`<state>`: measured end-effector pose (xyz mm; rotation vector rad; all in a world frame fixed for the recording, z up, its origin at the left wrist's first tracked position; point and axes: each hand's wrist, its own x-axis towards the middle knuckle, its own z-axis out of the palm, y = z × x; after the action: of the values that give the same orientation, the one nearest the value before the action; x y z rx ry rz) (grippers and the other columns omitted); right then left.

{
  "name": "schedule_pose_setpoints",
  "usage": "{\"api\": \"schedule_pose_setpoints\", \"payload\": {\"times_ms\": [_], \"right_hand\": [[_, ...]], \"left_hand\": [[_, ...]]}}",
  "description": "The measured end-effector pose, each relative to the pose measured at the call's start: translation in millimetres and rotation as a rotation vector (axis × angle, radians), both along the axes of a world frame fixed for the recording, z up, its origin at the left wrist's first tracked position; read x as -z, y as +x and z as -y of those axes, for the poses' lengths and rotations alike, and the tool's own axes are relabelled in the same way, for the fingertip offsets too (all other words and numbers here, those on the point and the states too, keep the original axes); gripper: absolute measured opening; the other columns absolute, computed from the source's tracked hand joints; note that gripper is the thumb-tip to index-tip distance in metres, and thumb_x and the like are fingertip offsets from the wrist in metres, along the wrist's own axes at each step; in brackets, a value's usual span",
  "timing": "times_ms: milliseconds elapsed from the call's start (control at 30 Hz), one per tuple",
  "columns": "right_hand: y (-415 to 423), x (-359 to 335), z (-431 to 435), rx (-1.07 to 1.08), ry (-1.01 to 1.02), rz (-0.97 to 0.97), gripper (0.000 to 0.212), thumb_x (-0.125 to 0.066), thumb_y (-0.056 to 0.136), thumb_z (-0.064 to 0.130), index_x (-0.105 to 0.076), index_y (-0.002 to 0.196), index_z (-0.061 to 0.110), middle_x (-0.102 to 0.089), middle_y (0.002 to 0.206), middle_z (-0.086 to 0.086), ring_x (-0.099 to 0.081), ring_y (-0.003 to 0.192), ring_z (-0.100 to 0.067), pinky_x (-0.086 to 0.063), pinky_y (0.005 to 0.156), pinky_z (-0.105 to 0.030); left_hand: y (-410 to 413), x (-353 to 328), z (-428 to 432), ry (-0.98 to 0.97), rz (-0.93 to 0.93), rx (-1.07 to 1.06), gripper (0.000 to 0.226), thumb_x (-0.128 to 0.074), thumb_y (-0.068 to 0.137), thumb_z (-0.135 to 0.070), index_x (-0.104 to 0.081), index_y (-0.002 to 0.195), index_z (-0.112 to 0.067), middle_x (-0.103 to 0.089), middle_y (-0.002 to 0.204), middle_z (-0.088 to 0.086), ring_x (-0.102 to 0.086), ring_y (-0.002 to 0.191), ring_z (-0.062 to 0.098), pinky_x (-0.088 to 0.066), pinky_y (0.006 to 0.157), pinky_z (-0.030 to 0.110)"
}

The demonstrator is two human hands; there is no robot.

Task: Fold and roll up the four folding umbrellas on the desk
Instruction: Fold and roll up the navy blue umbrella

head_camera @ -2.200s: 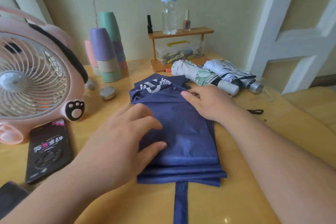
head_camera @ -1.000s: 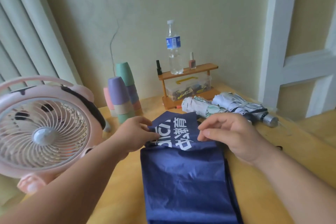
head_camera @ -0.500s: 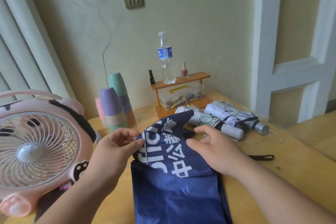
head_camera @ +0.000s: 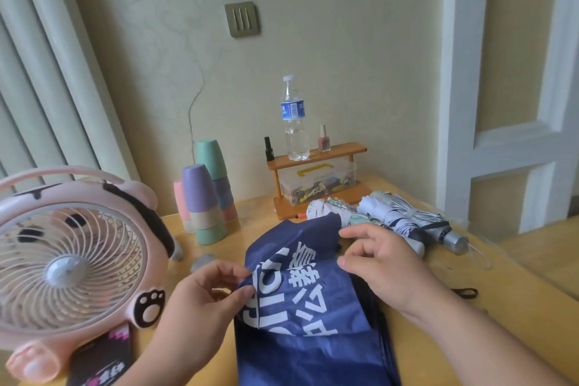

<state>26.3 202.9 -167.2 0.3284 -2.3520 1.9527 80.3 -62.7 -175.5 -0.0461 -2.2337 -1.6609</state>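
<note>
Blue umbrella (head_camera: 300, 307): lies flat on the desk (head_camera: 488, 332) in the lower middle of the frame, its dark blue cloth folded lengthwise, with a flap showing white lettering turned up at the far end.
Left hand (head_camera: 200, 301): lower middle-left; thumb and forefinger pinch the left edge of the lettered flap, the other fingers curled loosely.
Right hand (head_camera: 385, 266): right of centre; fingers loosely spread and half bent, forefinger and thumb tips at the flap's right edge, with no closed grip to be seen.
Patterned umbrella (head_camera: 329, 210): rolled up, lying just beyond the blue cloth.
White umbrella (head_camera: 407, 216): rolled, with a silver handle, just right of the patterned one.
Black loop (head_camera: 465, 292): on the desk, right of the right wrist.
Wooden rack (head_camera: 316, 156): at the back wall, centre, carrying a water bottle (head_camera: 294, 122) and two small bottles, with a clear box (head_camera: 316, 182) underneath.
Cups (head_camera: 206, 197): pastel stacks, upside down, left of the rack.
Fan (head_camera: 72, 260): pink, filling the left edge.
</note>
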Motion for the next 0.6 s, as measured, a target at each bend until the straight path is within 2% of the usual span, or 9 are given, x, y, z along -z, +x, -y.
{"api": "schedule_pose_setpoints", "payload": {"times_ms": [100, 167, 233, 300, 333, 400, 500, 533, 600], "right_hand": [[0.3, 0.9, 0.1, -0.023, -0.02, 0.02, 0.035, -0.079, 0.086, 0.014, -0.063, 0.114, 0.026, -0.075, 0.076, 0.002, -0.069, 0.08, -0.007, -0.047, 0.087, -0.027], [-0.9, 6.7, 2.9, -0.034, -0.008, 0.022, 0.039, -0.082, 0.084, 0.022, -0.063, 0.117, 0.031, -0.077, 0.085, -0.001, -0.072, 0.088, -0.012, -0.05, 0.091, -0.03], [-2.6, 11.1, 6.1, -0.019, 0.002, -0.015, 0.043, -0.082, 0.084, 0.021, -0.063, 0.119, 0.036, -0.077, 0.085, 0.0, -0.072, 0.085, -0.013, -0.051, 0.087, -0.03], [-0.5, 7.9, 6.5, -0.026, -0.058, -0.074, 0.042, -0.079, 0.085, 0.013, -0.066, 0.117, 0.037, -0.075, 0.078, -0.004, -0.067, 0.076, -0.019, -0.049, 0.082, -0.035], [2.6, 3.2, 5.7, -0.048, -0.115, -0.099, 0.042, -0.079, 0.083, 0.012, -0.068, 0.115, 0.037, -0.073, 0.077, -0.011, -0.065, 0.075, -0.027, -0.049, 0.082, -0.038], [12.4, -9.2, 1.0, -0.132, -0.217, -0.117, 0.043, -0.076, 0.076, 0.012, -0.072, 0.112, 0.035, -0.073, 0.083, -0.022, -0.064, 0.081, -0.041, -0.052, 0.085, -0.045], [29.6, -27.0, -5.1, -0.28, -0.172, -0.142, 0.04, -0.074, 0.072, 0.011, -0.076, 0.105, 0.034, -0.073, 0.088, -0.02, -0.064, 0.081, -0.027, -0.052, 0.081, -0.037], [34.2, -31.9, -5.9, -0.304, -0.135, -0.148, 0.038, -0.074, 0.071, 0.011, -0.077, 0.102, 0.033, -0.074, 0.089, -0.017, -0.064, 0.082, -0.021, -0.052, 0.08, -0.032], [39.2, -39.2, -5.8, -0.328, -0.074, -0.139, 0.034, -0.075, 0.068, 0.012, -0.079, 0.096, 0.031, -0.074, 0.085, -0.009, -0.064, 0.08, -0.011, -0.051, 0.075, -0.02]], "left_hand": [[1.3, 1.0, 0.4, 0.016, -0.029, 0.001, 0.029, -0.083, 0.079, 0.003, -0.076, 0.076, -0.025, -0.074, 0.08, 0.008, -0.062, 0.066, 0.023, -0.053, 0.075, 0.035], [3.2, 0.7, -2.4, 0.059, -0.044, 0.023, 0.024, -0.088, 0.076, -0.004, -0.076, 0.074, -0.025, -0.073, 0.078, 0.006, -0.063, 0.065, 0.022, -0.055, 0.067, 0.027], [3.7, 2.1, -4.8, 0.09, -0.058, 0.03, 0.017, -0.091, 0.071, -0.018, -0.076, 0.072, -0.025, -0.073, 0.076, 0.005, -0.064, 0.065, 0.02, -0.055, 0.065, 0.022], [2.9, 4.4, -5.0, 0.117, -0.062, 0.012, 0.016, -0.09, 0.066, -0.018, -0.076, 0.071, -0.025, -0.074, 0.076, 0.006, -0.064, 0.066, 0.022, -0.056, 0.07, 0.03], [1.8, 5.9, -3.6, 0.12, -0.062, -0.007, 0.017, -0.091, 0.067, -0.016, -0.076, 0.071, -0.024, -0.074, 0.076, 0.007, -0.065, 0.067, 0.023, -0.055, 0.076, 0.036], [0.4, 9.2, -0.5, 0.104, -0.05, -0.036, 0.019, -0.09, 0.073, -0.011, -0.077, 0.074, -0.024, -0.075, 0.079, 0.01, -0.066, 0.068, 0.024, -0.053, 0.083, 0.044], [4.9, 10.7, -1.6, 0.018, -0.076, -0.036, 0.02, -0.08, 0.071, -0.02, -0.079, 0.086, -0.033, -0.078, 0.089, 0.006, -0.071, 0.078, 0.023, -0.054, 0.088, 0.046], [7.5, 11.2, -2.3, -0.032, -0.098, -0.021, 0.03, -0.074, 0.07, -0.019, -0.078, 0.092, -0.038, -0.078, 0.092, 0.003, -0.071, 0.083, 0.02, -0.055, 0.086, 0.043], [10.6, 14.7, -2.5, -0.149, -0.148, 0.019, 0.05, -0.069, 0.07, -0.01, -0.075, 0.099, -0.049, -0.078, 0.093, -0.004, -0.07, 0.083, 0.012, -0.055, 0.08, 0.027]]}}
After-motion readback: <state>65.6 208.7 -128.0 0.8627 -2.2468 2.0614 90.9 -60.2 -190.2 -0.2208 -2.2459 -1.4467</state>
